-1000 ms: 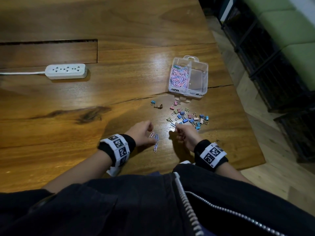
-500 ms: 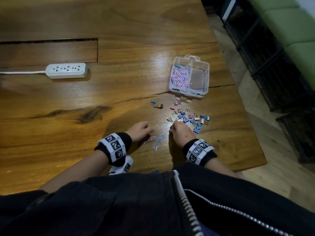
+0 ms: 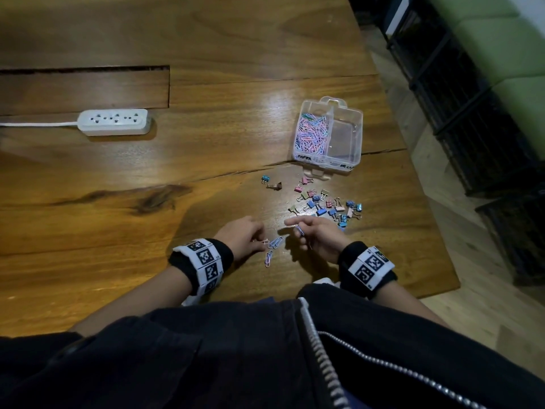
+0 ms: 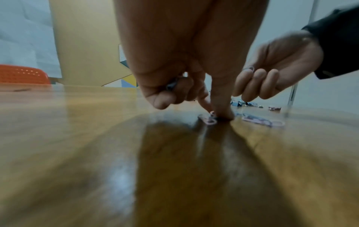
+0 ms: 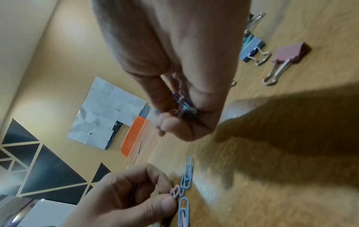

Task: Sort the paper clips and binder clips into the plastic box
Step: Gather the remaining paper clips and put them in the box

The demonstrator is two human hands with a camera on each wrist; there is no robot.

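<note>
Polished wooden surface (image 3: 206,172) carries a clear plastic box (image 3: 355,134) at the far right, its left compartment heaped with pastel paper clips (image 3: 311,135), the right one bare. Binder clips (image 3: 327,205) lie scattered between box and right hand (image 3: 320,236). That hand is raised slightly, fingers curled round several paper clips in its grasp. Left hand (image 3: 243,236) pinches a pink paper clip (image 4: 208,120) against the wood with thumb and fingertip; loose blue clips (image 3: 274,242) lie just beside it, between both hands.
</note>
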